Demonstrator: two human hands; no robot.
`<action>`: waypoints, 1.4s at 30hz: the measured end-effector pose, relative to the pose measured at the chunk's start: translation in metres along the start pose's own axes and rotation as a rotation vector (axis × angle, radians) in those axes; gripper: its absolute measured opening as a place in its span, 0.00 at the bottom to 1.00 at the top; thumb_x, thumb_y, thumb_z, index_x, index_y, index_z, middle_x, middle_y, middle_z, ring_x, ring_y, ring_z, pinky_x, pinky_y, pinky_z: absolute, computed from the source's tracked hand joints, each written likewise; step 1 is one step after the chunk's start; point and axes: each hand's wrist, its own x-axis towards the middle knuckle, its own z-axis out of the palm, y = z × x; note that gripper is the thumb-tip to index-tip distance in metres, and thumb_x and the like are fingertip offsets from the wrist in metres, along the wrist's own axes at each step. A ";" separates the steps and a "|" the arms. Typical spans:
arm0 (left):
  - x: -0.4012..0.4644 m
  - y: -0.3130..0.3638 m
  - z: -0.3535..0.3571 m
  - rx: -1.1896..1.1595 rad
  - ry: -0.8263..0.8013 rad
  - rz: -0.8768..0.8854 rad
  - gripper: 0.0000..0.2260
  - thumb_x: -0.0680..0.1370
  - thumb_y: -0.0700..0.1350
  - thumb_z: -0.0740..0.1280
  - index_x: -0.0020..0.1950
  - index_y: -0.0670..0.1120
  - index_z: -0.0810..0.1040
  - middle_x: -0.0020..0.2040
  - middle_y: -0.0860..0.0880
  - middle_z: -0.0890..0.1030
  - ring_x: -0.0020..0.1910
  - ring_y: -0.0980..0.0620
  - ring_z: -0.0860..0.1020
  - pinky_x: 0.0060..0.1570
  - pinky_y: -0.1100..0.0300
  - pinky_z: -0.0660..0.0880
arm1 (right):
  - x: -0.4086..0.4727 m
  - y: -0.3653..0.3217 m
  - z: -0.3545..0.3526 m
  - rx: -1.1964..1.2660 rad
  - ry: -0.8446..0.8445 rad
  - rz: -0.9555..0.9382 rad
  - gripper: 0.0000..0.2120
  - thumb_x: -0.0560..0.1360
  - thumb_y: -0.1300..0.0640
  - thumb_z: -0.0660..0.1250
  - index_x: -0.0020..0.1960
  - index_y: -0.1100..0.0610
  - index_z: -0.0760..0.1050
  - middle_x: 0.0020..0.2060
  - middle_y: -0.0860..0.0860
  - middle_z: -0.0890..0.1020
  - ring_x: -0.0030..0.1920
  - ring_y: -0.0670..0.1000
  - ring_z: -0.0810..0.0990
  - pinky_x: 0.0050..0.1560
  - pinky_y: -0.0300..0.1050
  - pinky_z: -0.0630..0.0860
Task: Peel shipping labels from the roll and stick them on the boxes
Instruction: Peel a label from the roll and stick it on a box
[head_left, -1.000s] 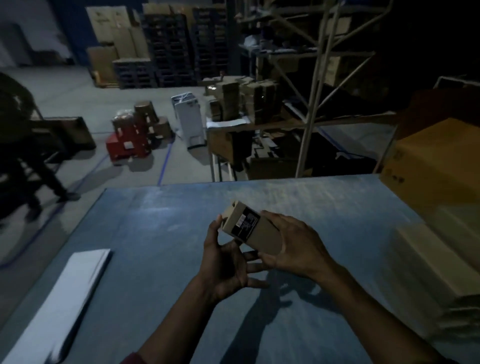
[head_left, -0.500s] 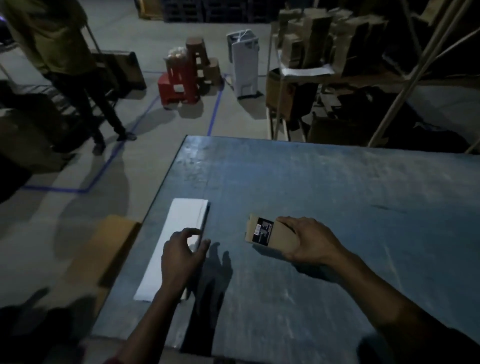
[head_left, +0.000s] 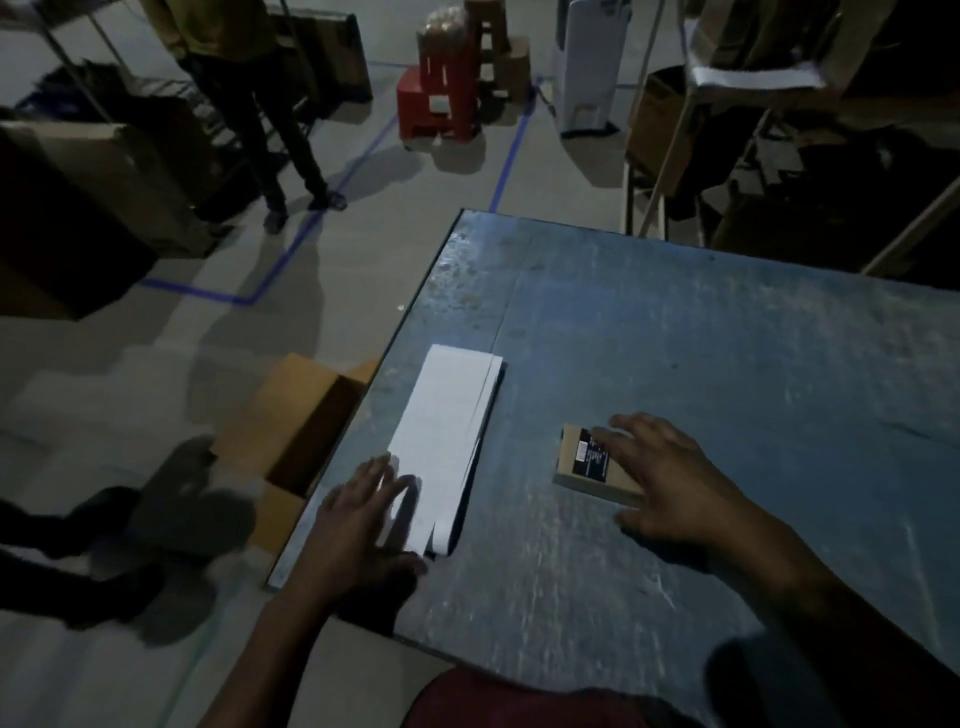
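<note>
The right hand (head_left: 670, 483) is lying flat, fingers straight, on one small box (head_left: 592, 467), hiding its right half; the dark label's (head_left: 591, 458) print is unreadable. The left hand (head_left: 358, 519) is resting, fingers straight, on one white label stack (head_left: 447, 431) near the table's (head_left: 675, 338) left edge.

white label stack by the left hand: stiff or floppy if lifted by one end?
Probably floppy: the label stack looks like thin folded sheets, its layers splayed at the near end. It likely slides easily on the smooth table. The left hand rests on it.
</note>
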 end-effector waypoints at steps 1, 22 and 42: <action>-0.003 -0.006 0.001 0.070 0.008 0.045 0.44 0.68 0.76 0.64 0.78 0.52 0.72 0.82 0.46 0.63 0.80 0.40 0.64 0.69 0.33 0.71 | 0.001 -0.010 0.003 0.016 0.041 -0.055 0.48 0.68 0.39 0.76 0.83 0.44 0.58 0.81 0.48 0.59 0.81 0.55 0.55 0.80 0.53 0.56; 0.039 0.092 -0.071 -1.548 0.064 -0.430 0.07 0.68 0.48 0.79 0.39 0.45 0.87 0.44 0.37 0.85 0.42 0.41 0.81 0.47 0.45 0.79 | 0.046 -0.154 -0.006 0.807 0.451 0.100 0.13 0.71 0.44 0.80 0.53 0.47 0.86 0.50 0.39 0.86 0.48 0.36 0.84 0.48 0.40 0.84; 0.047 0.112 -0.051 -1.725 0.025 -0.462 0.15 0.71 0.54 0.74 0.47 0.43 0.88 0.49 0.40 0.85 0.48 0.44 0.82 0.53 0.48 0.77 | 0.041 -0.164 -0.018 0.754 0.333 0.052 0.24 0.66 0.39 0.82 0.59 0.47 0.86 0.50 0.38 0.86 0.49 0.36 0.83 0.49 0.34 0.80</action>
